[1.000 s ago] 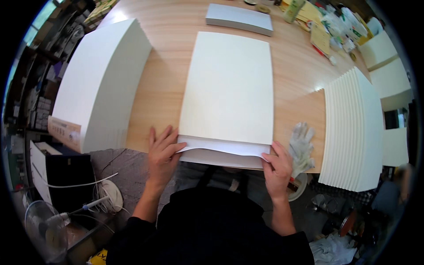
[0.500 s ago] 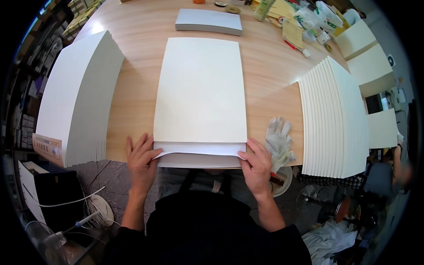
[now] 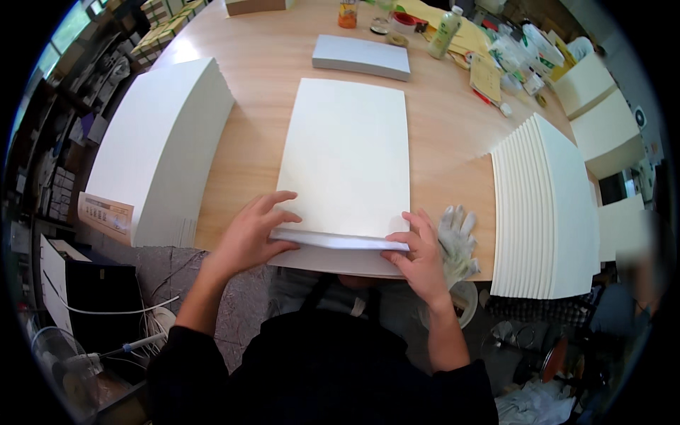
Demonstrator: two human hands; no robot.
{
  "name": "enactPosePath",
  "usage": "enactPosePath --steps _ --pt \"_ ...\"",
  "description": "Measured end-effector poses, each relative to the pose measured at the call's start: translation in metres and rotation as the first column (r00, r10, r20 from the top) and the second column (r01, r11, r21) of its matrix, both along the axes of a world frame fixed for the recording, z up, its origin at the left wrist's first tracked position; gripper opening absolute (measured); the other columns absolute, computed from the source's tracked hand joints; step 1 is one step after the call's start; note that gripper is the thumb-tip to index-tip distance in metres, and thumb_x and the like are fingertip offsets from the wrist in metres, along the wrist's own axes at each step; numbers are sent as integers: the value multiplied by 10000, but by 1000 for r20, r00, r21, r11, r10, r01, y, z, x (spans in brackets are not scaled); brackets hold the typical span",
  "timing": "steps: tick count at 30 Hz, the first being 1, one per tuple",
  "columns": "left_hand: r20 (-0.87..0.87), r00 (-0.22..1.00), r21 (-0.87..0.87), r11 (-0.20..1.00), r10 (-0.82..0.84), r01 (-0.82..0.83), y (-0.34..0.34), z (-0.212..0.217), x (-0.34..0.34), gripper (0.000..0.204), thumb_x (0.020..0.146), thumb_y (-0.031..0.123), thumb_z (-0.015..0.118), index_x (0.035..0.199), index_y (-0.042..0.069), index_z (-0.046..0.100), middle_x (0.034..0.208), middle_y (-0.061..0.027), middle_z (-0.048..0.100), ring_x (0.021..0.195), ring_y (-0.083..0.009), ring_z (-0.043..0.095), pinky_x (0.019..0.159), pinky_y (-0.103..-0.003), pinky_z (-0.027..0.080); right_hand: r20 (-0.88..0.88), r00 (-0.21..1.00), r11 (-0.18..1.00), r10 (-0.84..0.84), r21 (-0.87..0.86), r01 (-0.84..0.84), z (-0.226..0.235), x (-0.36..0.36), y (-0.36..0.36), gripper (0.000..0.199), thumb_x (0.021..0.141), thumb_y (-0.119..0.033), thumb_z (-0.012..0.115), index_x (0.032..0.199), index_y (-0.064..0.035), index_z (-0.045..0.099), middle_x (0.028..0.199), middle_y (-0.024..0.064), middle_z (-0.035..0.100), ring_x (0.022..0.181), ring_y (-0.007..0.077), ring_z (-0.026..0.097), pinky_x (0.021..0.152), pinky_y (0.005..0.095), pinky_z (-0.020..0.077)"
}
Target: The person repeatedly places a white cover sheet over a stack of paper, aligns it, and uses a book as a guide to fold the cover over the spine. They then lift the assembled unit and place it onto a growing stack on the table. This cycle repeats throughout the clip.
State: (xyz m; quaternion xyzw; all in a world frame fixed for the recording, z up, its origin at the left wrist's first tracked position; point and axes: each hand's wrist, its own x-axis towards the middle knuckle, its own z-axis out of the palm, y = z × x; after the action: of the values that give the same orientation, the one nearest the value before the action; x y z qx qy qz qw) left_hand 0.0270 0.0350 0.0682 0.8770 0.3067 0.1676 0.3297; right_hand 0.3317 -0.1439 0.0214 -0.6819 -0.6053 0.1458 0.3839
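Observation:
A cream-white rectangular board or sheet stack (image 3: 347, 152) lies flat before me. Along its near edge a white paper flap (image 3: 329, 241) is bent up, and a greyish-white sheet (image 3: 326, 261) juts out below it toward my body. At the flap's left end, my left hand (image 3: 256, 230) has its fingers spread over the board and its thumb low beside the fold. My right hand (image 3: 418, 255) pinches the flap's right end between thumb and fingers. A white work glove (image 3: 457, 241) lies just right of that hand.
Tall stacks of white sheets stand left (image 3: 156, 142) and right (image 3: 545, 212), the left one with a brown printed label (image 3: 106, 216). A smaller white stack (image 3: 361, 57) sits beyond the board. Farther right are a green bottle (image 3: 445, 34), tape and plastic bags (image 3: 524, 53).
The paper flap has risen and bent up against the board's near edge. My left hand's fingers have spread and reach over the board. The whole view has shifted.

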Motion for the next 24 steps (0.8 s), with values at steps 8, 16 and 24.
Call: enactPosePath --steps 8,16,24 --pt "-7 998 13 998 58 -58 40 -41 33 306 805 216 914 866 15 693 1080 -99 632 968 -271 634 796 -368 545 -132 970 979 -205 -11 206 -18 4 46 269 808 -133 880 882 -30 642 986 109 687 1102 372 603 947 454 486" --pt "-59 991 -61 990 122 -126 39 -42 46 376 771 244 929 772 27 621 966 -95 614 901 -269 630 768 -388 527 1 976 975 -218 -31 218 -9 1 50 260 801 -144 877 784 -64 630 823 34 657 934 305 557 836 426 471" --pt "-698 662 543 401 -273 738 54 4 125 1074 794 417 882 1691 373 294 1233 -45 657 1105 -223 661 991 -385 478 -249 948 978 -200 -103 179 14 49 47 182 863 -147 824 968 -35 728 942 98 703 963 325 641 876 423 526"
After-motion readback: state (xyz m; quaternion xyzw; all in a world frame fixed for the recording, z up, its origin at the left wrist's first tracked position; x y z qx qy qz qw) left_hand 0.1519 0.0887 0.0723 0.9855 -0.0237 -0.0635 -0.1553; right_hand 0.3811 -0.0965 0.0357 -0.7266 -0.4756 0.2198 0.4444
